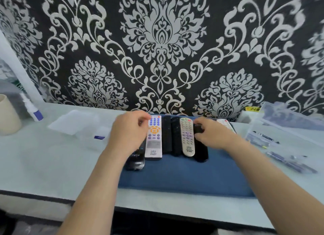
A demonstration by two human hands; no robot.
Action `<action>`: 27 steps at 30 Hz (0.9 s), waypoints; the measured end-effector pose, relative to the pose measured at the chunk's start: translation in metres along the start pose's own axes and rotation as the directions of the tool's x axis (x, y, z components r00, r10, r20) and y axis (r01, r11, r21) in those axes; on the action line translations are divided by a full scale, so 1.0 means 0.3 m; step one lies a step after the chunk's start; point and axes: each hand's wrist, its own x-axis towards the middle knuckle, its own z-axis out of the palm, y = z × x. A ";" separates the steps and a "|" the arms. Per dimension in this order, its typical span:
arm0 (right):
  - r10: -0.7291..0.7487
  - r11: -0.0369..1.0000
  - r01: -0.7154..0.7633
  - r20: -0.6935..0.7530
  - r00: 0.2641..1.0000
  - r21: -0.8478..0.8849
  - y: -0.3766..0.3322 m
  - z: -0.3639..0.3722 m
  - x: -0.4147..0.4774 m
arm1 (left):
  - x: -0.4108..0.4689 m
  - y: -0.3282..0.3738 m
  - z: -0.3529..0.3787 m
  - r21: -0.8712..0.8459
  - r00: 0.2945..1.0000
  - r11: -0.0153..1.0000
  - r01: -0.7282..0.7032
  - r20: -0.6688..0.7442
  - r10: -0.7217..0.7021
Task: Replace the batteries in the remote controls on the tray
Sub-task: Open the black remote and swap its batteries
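A tray [184,178] is set at the middle of the table [52,161], against the wall [157,42] at 12 o'clock. Remotes [153,140] are laid side by side across its far half. A cup [7,115] is placed at 9 o'clock, a flat container [75,122] at 10 o'clock, a box [289,119] at 3 o'clock.

Right hand [212,135] around black remote [201,152]

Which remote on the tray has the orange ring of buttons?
The white remote, second from left, beside the left hand; the beige remote has purple buttons.
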 end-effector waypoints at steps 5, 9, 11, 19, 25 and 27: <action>0.057 0.998 -0.056 0.013 0.998 -0.038 0.088 0.064 -0.041 | -0.066 0.173 0.226 0.052 0.822 0.911 -0.409 0.455 0.343; 0.034 0.995 -0.033 0.003 0.999 -0.098 0.111 0.077 -0.065 | -0.072 0.177 0.333 0.188 0.681 0.818 -0.544 0.668 0.299; 0.034 0.988 -0.034 -0.006 0.999 -0.150 0.114 0.069 -0.076 | -0.059 0.168 0.343 0.213 0.675 0.809 -0.547 0.683 0.277; -0.016 0.974 0.009 -0.029 0.999 -0.228 0.090 0.042 -0.100 | -0.016 0.172 0.316 0.148 0.732 0.900 -0.411 0.642 0.228; 0.078 0.543 -0.107 0.076 0.994 0.833 0.197 0.014 -0.091 | -0.032 0.272 0.303 -0.096 0.928 0.993 -0.075 0.357 0.105; -0.027 0.167 -0.133 0.140 0.990 0.977 0.221 0.004 -0.105 | -0.046 0.305 0.309 -0.257 0.931 0.964 0.062 0.362 0.037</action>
